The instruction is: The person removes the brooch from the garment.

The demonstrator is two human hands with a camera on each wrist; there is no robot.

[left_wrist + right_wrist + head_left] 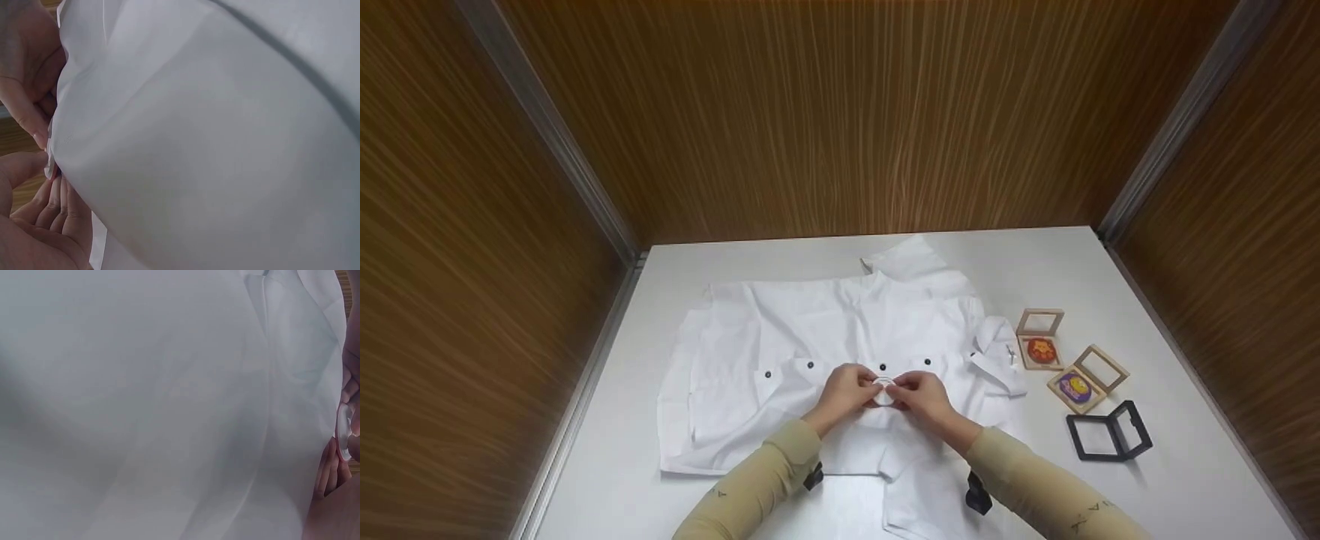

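A white garment [810, 322] with dark buttons along its front lies spread on the table. My left hand [844, 394] and right hand [926, 397] meet over its front, just below the button row. Between thumbs and fingers they pinch a small round white disc [883, 391]. Seen from the right wrist, the disc [343, 430] shows a thin red edge and stands right against the cloth. A fold of white fabric [197, 146] fills most of the left wrist view, and the fingers behind it are partly hidden.
To the right stand two open wooden cases, one with a red badge [1042, 350] and one with a purple and yellow badge [1075, 386]. Nearer is an open black hinged frame [1099, 437]. Wood-grain panels [840, 112] wall the white table [615, 420] at the back and sides.
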